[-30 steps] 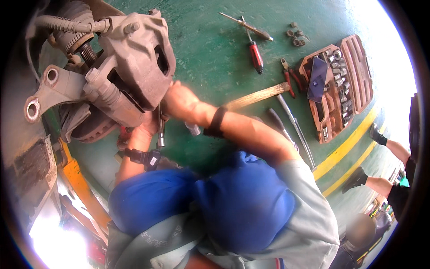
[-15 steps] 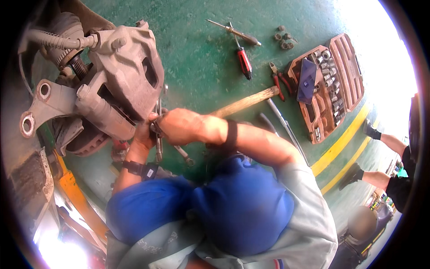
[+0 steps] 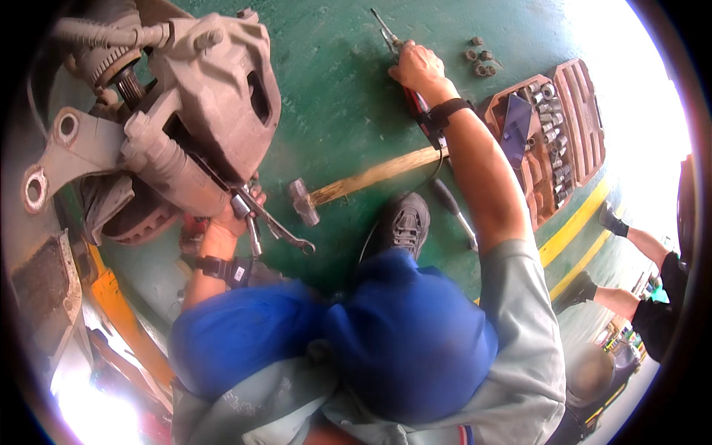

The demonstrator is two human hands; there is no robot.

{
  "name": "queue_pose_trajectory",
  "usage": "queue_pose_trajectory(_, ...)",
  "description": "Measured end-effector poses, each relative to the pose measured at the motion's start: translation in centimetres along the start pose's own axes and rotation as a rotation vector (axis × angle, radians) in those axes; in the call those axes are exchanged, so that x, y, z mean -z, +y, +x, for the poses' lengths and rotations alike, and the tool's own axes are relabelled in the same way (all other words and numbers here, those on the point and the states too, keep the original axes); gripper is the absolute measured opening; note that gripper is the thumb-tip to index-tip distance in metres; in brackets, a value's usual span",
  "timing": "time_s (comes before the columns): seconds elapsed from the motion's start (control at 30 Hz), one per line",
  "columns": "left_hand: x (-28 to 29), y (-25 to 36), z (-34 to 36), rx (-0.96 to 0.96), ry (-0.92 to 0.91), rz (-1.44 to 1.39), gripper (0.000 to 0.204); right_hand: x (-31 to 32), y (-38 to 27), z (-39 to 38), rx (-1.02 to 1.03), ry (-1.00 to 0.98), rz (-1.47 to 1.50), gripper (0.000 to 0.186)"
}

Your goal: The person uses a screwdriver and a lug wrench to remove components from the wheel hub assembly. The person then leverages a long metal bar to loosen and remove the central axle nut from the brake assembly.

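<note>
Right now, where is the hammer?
In the head view the hammer lies on the green floor in the middle, between the brake part and the socket case, above the shoe.

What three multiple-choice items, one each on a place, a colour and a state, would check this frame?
1. Where is the right hand?
A. On the grey metal brake caliper
B. On the red-handled screwdriver lying on the green floor
C. Inside the socket case

2. What colour is the painted line on the green floor?
A. Yellow
B. White
C. Red

3. How is the brown plastic socket case?
A. Shut
B. Open, sockets showing
C. Upside down

Answers: 1 B, the fingers rest on the red-handled screwdriver, far from the grey metal brake caliper. 2 A, the stripe is yellow. 3 B, both halves lie spread flat.
</note>
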State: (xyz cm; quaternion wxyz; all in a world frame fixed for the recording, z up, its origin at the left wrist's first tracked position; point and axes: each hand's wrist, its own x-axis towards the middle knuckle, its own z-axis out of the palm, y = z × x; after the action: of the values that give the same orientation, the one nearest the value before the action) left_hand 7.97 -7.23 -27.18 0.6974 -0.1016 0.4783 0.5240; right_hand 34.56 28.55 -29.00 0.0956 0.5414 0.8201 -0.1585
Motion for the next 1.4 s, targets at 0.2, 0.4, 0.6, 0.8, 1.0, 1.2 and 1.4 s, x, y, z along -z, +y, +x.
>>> queue_pose_trajectory(0.2, 3.7, -0.6, -0.6, -0.086, -0.059, -0.031, 0.038, -1.1, -1.0, -4.0, 0.259, 0.027, 0.404, 0.026)
queue_pose_trajectory(0.4, 6.0, 0.4, -2.5, -0.175, 0.160, -0.100, 0.031, 0.6, -3.2, -11.9, 0.049, -0.453, 1.080, 0.010)
queue_pose_trajectory(0.6, 9.1, 2.4, -7.4, -0.317, 0.111, -0.316, 0.025, -3.6, -6.9, -12.2, 0.248, -0.304, 0.982, 0.015)
queue_pose_trajectory(0.8, 9.8, 4.4, -14.8, -0.313, 0.294, -0.180, 0.028, -4.7, -11.0, -11.9, 0.423, -0.167, 0.636, 0.021)
queue_pose_trajectory(1.0, 14.7, 2.1, -20.8, -0.336, 0.465, -0.178, 0.026, -2.9, -11.4, -15.4, 0.924, -0.138, -0.223, 0.022)
queue_pose_trajectory(1.2, 16.2, -2.5, -22.6, -0.495, 0.622, -0.372, 0.024, -5.4, -10.3, -18.1, 0.981, -0.201, -0.288, 0.033)
queue_pose_trajectory(1.4, 17.7, -5.4, -22.9, -0.460, 0.541, -0.478, 0.038, -8.4, -8.1, -17.1, 0.943, -0.213, -0.491, 0.048)
